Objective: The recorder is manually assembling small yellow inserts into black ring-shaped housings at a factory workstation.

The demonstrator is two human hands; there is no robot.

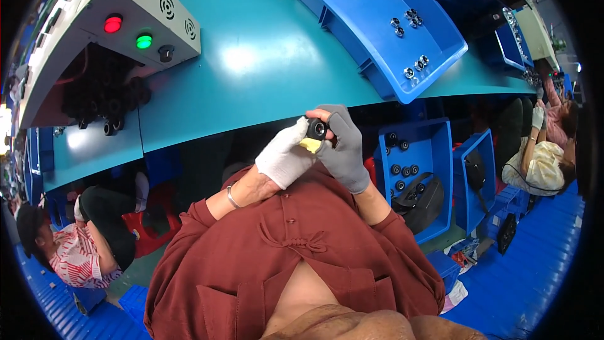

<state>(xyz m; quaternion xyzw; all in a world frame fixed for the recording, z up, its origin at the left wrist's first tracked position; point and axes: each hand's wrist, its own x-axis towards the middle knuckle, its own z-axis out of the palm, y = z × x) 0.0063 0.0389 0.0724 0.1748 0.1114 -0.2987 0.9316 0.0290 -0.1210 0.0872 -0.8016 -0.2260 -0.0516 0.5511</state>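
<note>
In front of my chest I hold a small black wheel [316, 128] with a shiny metal centre. My left hand [287, 153], in a white glove, grips it from the left side. From the right, my right hand [345, 148], in a grey glove with bare skin showing at a fingertip, closes round the same wheel. A bit of yellow material [310, 145] shows just below the wheel, between the hands; I cannot tell whether it is cloth or part of a glove. The hands hide part of the wheel.
Beyond my hands is a green table [251, 97]. A white machine box [135, 16] with red and green lights stands left, black wheels piled beneath. A blue tray [352, 0] holds shiny metal parts. Right, a lower blue bin [445, 170] holds black wheels. People sit on both sides.
</note>
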